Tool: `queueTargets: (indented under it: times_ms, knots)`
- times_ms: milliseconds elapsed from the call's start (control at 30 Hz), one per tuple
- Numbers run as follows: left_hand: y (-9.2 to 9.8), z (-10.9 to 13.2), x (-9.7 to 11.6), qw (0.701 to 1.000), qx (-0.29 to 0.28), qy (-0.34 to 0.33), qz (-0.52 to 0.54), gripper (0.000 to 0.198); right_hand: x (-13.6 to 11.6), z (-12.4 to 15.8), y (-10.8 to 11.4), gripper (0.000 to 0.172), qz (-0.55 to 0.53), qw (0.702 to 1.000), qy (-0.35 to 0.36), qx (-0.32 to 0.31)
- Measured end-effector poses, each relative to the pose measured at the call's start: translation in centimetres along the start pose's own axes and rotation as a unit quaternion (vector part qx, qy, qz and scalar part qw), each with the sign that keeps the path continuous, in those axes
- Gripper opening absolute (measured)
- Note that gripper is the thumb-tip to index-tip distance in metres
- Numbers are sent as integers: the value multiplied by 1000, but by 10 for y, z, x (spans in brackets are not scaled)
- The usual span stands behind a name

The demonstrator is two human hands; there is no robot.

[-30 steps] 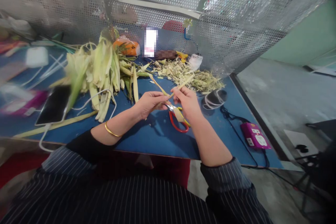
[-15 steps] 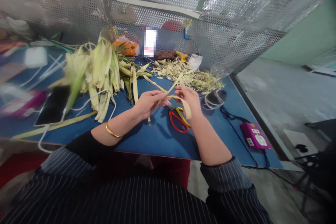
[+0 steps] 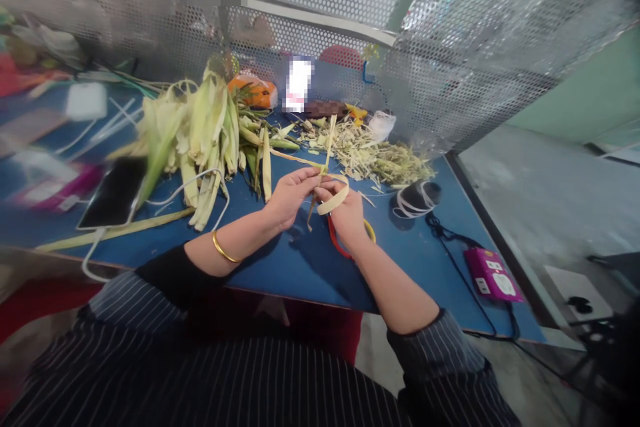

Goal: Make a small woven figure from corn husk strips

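Note:
Pale strips of corn husk (image 3: 334,199) cross between my hands above the blue table (image 3: 295,267). My left hand (image 3: 293,197) pinches them where they cross, one strip standing upward and another reaching out to the left. Close beside it, my right hand (image 3: 345,213) has its fingers closed at the same crossing, with one strip curling in a loop over them. A brownish end hangs below the fingertips. Under my right hand lie scissors (image 3: 340,243) with red and yellow handles, partly hidden by the hand and wrist.
A pile of corn husks (image 3: 200,140) lies at the left, shredded husk scraps (image 3: 370,153) at the back. A black phone (image 3: 114,192) with a white cable is on the left. A black cord-wrapped object (image 3: 417,199) and a purple power socket (image 3: 493,273) sit on the right.
My right hand has moved in and down to the left, closing on the strips beside my left hand. The loose strip now curls in a loop. The right hand covers more of the scissors.

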State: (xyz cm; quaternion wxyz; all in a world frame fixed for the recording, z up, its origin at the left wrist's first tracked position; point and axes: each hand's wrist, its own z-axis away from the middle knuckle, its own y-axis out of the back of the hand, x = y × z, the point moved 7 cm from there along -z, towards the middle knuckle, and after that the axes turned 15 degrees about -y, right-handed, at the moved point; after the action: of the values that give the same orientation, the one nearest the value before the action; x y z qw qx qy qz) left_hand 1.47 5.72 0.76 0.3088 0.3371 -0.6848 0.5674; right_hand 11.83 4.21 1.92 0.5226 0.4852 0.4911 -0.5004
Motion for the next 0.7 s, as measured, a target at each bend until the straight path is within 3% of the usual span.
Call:
queueTargets:
  times_ms: [300, 700]
  knots:
    - [1, 3, -9, 999, 5, 11, 36, 12, 6, -3, 1, 25, 90, 996, -3, -16]
    - [5, 7, -7, 997, 63, 25, 35, 10, 6, 2, -8, 21, 140, 988, -9, -67]
